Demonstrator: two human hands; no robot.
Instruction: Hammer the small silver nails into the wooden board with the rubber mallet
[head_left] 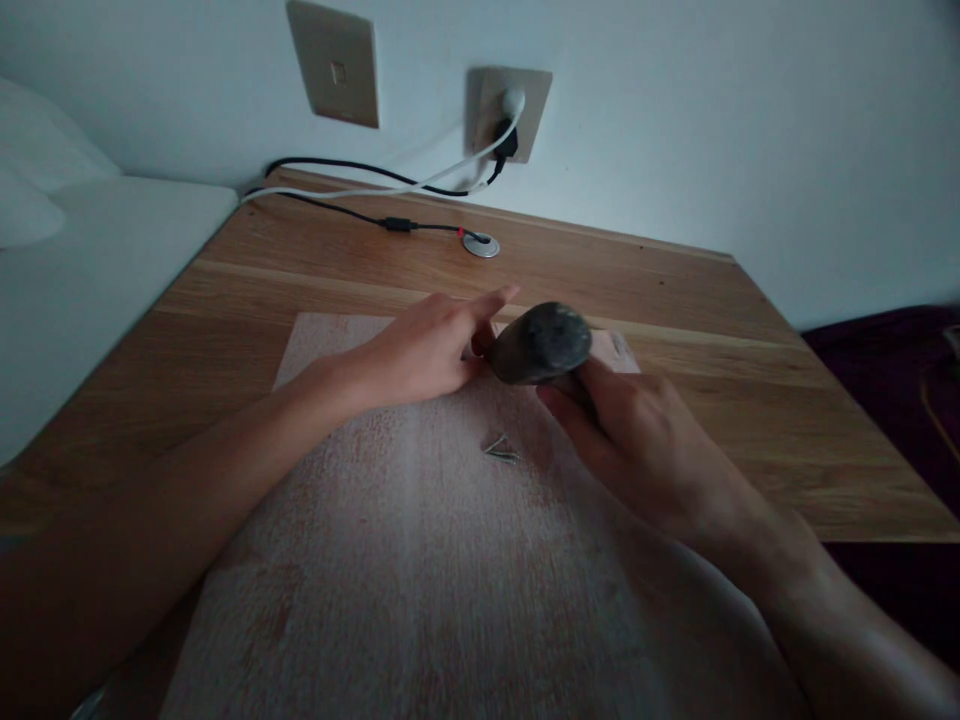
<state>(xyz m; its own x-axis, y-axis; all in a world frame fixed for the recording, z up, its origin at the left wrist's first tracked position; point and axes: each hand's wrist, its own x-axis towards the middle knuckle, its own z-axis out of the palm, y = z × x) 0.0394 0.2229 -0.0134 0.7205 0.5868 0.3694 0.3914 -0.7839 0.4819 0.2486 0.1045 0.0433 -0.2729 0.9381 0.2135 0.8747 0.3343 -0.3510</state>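
Observation:
My right hand (645, 435) is wrapped round the handle of a hammer (541, 345), whose dark, worn head is raised towards me above a pale, scuffed wooden board (450, 580). My left hand (427, 345) is over the far part of the board, just left of the hammer head. Its index finger points forward while the other fingers curl in towards the thumb. The hammer head covers part of those fingertips, so what they pinch is hidden. A few thin nails (501, 452) lie loose on the board, nearer to me than both hands.
The board lies on a brown wooden tabletop (750, 420). At the back, a black cable (352, 208) enters a round metal grommet (481, 244). Black and white plugs sit in a wall socket (534, 105), beside a switch plate (337, 70). White bedding (112, 260) is at the left.

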